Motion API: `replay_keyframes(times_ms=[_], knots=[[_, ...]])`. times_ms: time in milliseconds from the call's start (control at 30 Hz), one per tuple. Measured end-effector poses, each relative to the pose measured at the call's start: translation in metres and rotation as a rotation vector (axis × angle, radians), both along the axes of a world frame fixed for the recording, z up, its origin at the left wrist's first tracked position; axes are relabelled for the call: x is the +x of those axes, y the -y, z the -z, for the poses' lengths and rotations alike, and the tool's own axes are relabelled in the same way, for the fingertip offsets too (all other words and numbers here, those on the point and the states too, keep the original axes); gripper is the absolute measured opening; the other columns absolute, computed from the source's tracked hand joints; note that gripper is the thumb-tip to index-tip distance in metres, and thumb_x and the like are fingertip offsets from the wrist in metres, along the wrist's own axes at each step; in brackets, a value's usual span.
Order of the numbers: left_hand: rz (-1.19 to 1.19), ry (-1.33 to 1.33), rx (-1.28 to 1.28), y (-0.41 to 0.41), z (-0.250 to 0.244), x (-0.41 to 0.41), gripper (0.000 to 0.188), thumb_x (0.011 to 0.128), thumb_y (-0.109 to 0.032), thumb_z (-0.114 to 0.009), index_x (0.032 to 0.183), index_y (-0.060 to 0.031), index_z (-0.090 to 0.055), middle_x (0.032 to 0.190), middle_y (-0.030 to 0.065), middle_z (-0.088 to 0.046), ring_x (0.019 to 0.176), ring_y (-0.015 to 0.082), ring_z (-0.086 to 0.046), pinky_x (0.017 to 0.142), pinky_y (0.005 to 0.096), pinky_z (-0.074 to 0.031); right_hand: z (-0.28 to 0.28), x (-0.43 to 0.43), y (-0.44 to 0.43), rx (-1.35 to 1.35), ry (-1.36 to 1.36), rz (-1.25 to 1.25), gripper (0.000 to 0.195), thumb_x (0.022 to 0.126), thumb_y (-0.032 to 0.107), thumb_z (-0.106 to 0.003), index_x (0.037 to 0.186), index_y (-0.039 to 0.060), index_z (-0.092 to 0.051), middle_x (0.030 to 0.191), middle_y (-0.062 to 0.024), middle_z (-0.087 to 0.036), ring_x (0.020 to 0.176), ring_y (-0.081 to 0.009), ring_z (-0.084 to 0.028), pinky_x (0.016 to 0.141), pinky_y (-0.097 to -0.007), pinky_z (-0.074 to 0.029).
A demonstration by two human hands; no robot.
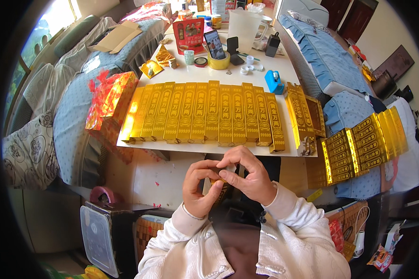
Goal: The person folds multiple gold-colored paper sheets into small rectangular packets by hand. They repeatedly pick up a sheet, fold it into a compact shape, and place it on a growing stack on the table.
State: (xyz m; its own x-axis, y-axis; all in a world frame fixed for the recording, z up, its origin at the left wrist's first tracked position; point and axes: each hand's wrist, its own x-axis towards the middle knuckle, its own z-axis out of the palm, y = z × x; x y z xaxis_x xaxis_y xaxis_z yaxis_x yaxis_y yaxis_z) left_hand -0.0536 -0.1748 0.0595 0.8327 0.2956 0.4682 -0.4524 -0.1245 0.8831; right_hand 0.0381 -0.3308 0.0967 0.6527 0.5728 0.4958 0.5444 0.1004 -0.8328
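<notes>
My left hand (202, 186) and my right hand (246, 174) meet just past the near table edge, fingers curled around a small gold item (216, 180) with a pale, whitish piece at its top. My fingers hide most of it, so its full shape cannot be told. Directly beyond my hands, a row of several long gold paper boxes (198, 115) with printed characters lies side by side on the white table. Flat stacked gold sheets (300, 118) lie at the table's right end. A blue tape dispenser (274, 82) stands behind the row's right part.
A phone (214, 45) leans in a yellow tape roll (219, 62), near a red pouch (189, 36) and a clear plastic jug (244, 29). A red-and-gold wrapped box (115, 97) adjoins the table's left edge. More gold printed sheets (363, 148) lie on the right-hand seat.
</notes>
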Motion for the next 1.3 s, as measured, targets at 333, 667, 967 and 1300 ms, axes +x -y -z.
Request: replay_keyframes(times_ms=[333,667,967,1300], knots=[[0.027,0.110,0.106,-0.004,-0.002,0.001,0.018,0.087,0.002,-0.073,0.104,-0.0007,-0.067,0.117,0.0174,-0.067,0.105,0.0307,-0.066,0.090,0.0390,-0.054,-0.002,0.003,0.001,-0.088,0.114,0.030,0.020,0.089,0.003,-0.075,0.107,0.0086,-0.068,0.098,-0.0031,-0.064,0.090,-0.0181,-0.057,0.083,-0.0317,-0.048],[-0.026,0.177,0.243,-0.005,-0.001,0.004,0.020,0.083,0.004,-0.076,0.101,0.0006,-0.067,0.109,0.0174,-0.070,0.108,0.0362,-0.070,0.092,0.0421,-0.055,0.015,0.001,0.009,0.180,-0.597,-0.271,0.025,0.110,0.015,-0.056,0.130,0.0026,-0.061,0.110,-0.0017,-0.061,0.103,-0.0112,-0.058,0.097,-0.0279,-0.047],[-0.039,0.183,0.286,0.002,-0.005,-0.001,0.026,0.081,0.003,-0.078,0.104,0.0010,-0.066,0.113,0.0184,-0.069,0.108,0.0351,-0.069,0.091,0.0407,-0.055,0.010,-0.006,0.011,0.165,-0.827,-0.271,0.016,0.104,0.013,-0.066,0.118,0.0052,-0.063,0.113,0.0005,-0.060,0.103,-0.0075,-0.058,0.093,-0.0246,-0.048],[0.047,-0.148,0.248,0.004,0.004,-0.016,0.066,0.082,-0.025,-0.090,0.133,0.0016,-0.059,0.121,0.0144,-0.069,0.111,0.0241,-0.068,0.097,0.0359,-0.052,-0.005,-0.008,0.022,0.065,-0.988,-0.214,0.016,0.096,0.010,-0.074,0.104,0.0059,-0.061,0.114,-0.0033,-0.057,0.079,-0.0043,-0.055,0.061,-0.0182,-0.045]])
